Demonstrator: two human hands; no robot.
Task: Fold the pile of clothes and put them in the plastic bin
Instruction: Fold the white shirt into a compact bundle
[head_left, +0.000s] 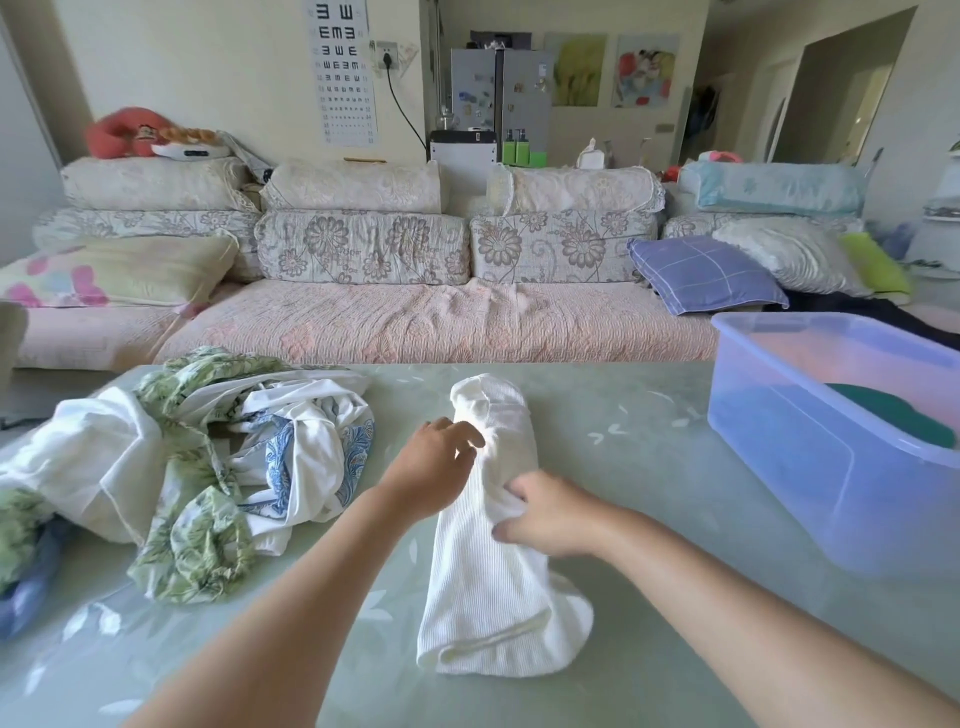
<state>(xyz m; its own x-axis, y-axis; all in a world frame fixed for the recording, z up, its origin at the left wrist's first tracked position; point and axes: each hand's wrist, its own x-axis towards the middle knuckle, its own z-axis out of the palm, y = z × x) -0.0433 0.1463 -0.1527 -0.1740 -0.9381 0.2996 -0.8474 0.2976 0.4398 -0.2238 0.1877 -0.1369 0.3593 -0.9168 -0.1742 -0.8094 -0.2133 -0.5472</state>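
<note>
- A living room: a flowered sofa (363, 249) stands behind a pale green table (649, 415).
- A white garment (483, 587), folded into a long strip, lies mid-table, running from the near edge toward the far edge.
- The left hand (434, 470) rests on the strip's left side with its fingers bent; whether they pinch the cloth cannot be told.
- The right hand (553, 514) grips bunched cloth at the strip's middle, fingers curled in.
- The pile of clothes (208, 457) sits unfolded by the left edge.
- The plastic bin (779, 467), at the right edge, holds a dark green garment (893, 415).
</note>
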